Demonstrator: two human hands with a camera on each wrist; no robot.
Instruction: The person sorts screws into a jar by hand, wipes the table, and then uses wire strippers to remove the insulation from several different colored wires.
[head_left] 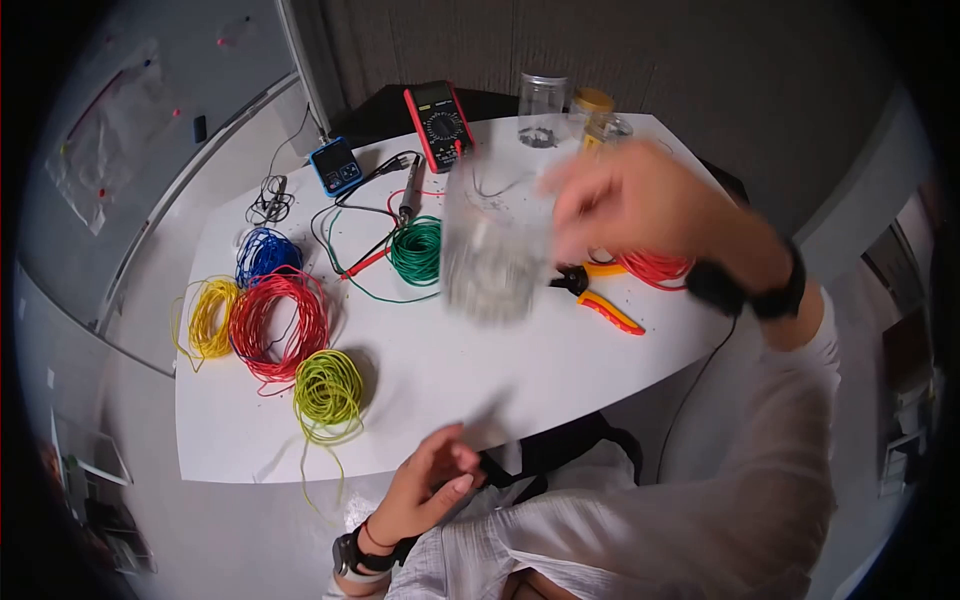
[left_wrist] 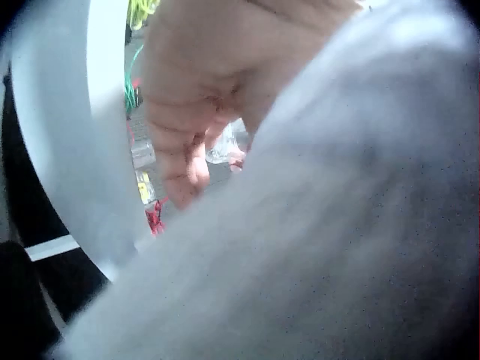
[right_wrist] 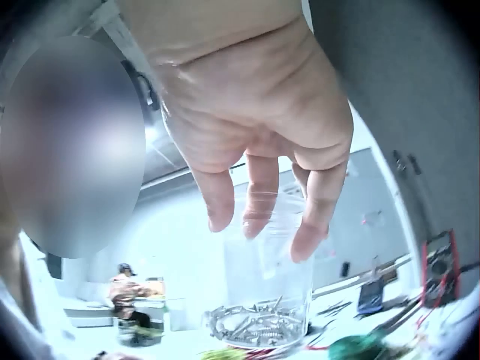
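Note:
My right hand grips a clear plastic jar near its top, holding it up over the table; both are blurred in the head view. In the right wrist view, fingers and thumb reach down around the rim, and metal screws lie in the bottom of the jar. My left hand is near the front edge of the table, its fingers loosely bent around nothing. A sleeve covers much of the left wrist view. Behind the jar, a green wire coil is partly hidden.
Blue, yellow, red and lime-green wire coils lie on the left of the white table. A multimeter, a small blue-cased device and another jar stand farther back. Orange-handled pliers lie right.

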